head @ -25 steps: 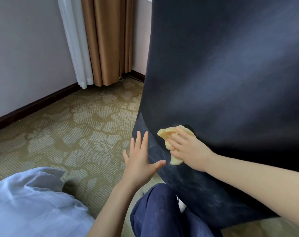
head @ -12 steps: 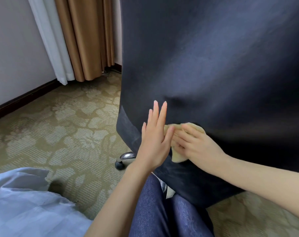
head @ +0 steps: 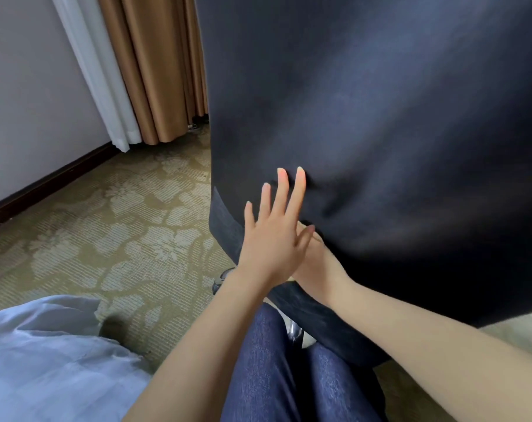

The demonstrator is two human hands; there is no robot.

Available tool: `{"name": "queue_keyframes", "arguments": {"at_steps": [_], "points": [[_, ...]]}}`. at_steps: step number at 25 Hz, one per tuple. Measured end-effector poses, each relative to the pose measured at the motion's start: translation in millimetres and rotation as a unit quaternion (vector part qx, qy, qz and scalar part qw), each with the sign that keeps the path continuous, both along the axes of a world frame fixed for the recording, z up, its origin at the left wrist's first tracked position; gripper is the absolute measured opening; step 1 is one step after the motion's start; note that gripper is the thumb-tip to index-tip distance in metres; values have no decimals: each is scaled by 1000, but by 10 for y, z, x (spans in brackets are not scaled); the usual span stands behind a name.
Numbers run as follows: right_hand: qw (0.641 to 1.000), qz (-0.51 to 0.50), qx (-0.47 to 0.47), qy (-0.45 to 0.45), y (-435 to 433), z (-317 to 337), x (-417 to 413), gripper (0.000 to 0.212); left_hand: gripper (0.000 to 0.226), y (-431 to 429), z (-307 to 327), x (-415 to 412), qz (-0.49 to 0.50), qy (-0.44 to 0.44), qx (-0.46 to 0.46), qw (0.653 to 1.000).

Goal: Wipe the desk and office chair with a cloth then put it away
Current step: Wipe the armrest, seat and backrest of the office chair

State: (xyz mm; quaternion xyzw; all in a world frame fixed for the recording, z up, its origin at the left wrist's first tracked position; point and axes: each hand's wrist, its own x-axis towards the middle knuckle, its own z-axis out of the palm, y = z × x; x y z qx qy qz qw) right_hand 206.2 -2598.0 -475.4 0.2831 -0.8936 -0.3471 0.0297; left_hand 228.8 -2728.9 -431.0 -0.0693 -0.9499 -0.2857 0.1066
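The office chair's dark backrest (head: 380, 117) fills the right and upper part of the view, close in front of me. My left hand (head: 273, 239) lies against its lower left part with fingers straight and spread. My right hand (head: 319, 269) sits just behind and below it on the backrest's bottom edge, its fingers covered by my left hand. The yellow cloth it holds is almost wholly hidden between the two hands. The desk is out of view.
A chrome chair caster (head: 220, 280) stands on the patterned carpet (head: 106, 239) below the backrest. My knees in blue jeans (head: 267, 376) are under the chair. Pale blue fabric (head: 45, 360) lies at lower left. Brown and white curtains (head: 155, 71) hang at the wall.
My left hand has slid right and up onto the backrest, now covering my right hand's fingers and the cloth. The view has shifted so the chair sits further left.
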Motion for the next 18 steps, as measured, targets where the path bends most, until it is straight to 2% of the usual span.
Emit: {"name": "queue_keyframes", "arguments": {"at_steps": [1, 2, 4, 7, 8, 13, 15, 17, 18], "points": [[995, 85, 20, 45, 56, -136, 58, 45, 83, 0, 23, 1, 4, -9, -25, 1000], [981, 165, 96, 43, 215, -120, 212, 49, 86, -12, 53, 11, 3, -14, -38, 999], [963, 214, 165, 19, 619, -178, 380, 51, 90, -54, 99, -6, 0, -22, -53, 998], [955, 207, 202, -59, 1112, -264, 655, 50, 93, -84, 142, 13, -9, -37, -56, 998], [949, 207, 229, -64, 1232, -245, 725, 52, 94, -89, 138, 20, -12, -36, -56, 998], [949, 196, 239, -63, 1327, -163, 751, 49, 94, -7, 136, 80, -16, -26, -35, 999], [967, 188, 159, -69, 1084, -74, 620, 43, 94, 37, 137, 90, -31, -35, 3, 999], [987, 157, -23, -39, 746, 65, 465, 38, 94, 15, 149, 64, -51, -46, 19, 997], [985, 154, -75, -7, 565, 150, 368, 37, 94, -27, 155, 48, -60, -51, 9, 997]]}}
